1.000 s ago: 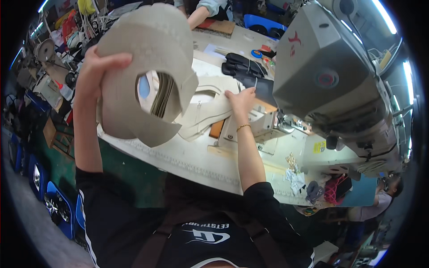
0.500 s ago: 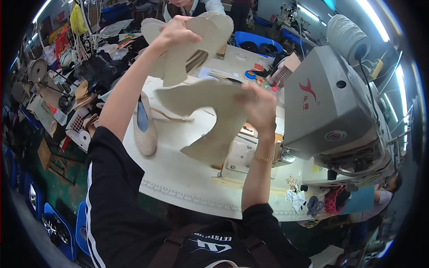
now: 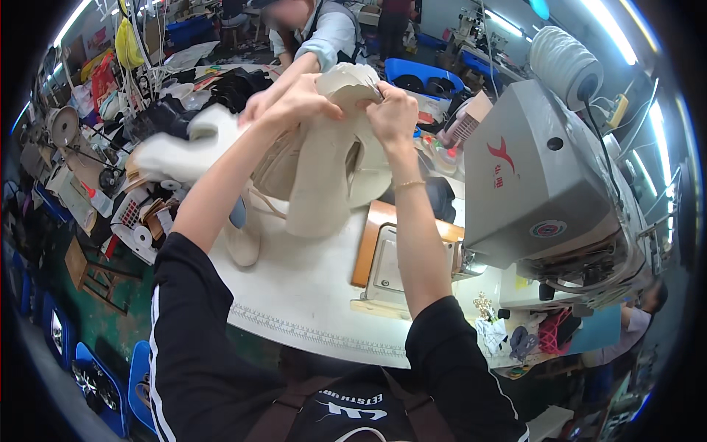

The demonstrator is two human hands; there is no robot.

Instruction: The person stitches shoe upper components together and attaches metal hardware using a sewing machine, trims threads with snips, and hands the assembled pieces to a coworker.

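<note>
Pale pieces (image 3: pixel 315 180) hang over table (image 3: pixel 302 295), well back from near edge; gripped high, likely so they dangle together. Left hand (image 3: pixel 303 102) pinches upper left, right hand (image 3: pixel 392 114) upper right; some fingertips hidden. Shoe (image 3: pixel 244 247): far end behind forearm (image 3: pixel 215 186). Co-worker's hand (image 3: pixel 256 109) blurred.

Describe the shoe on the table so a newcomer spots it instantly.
Start at the white sewing table and look along its left side. Just right of the person's left forearm sits the beige shoe, toe toward the person. Its rounded toe and blue inside set it apart from the plain beige cut pieces held nearby.
</note>
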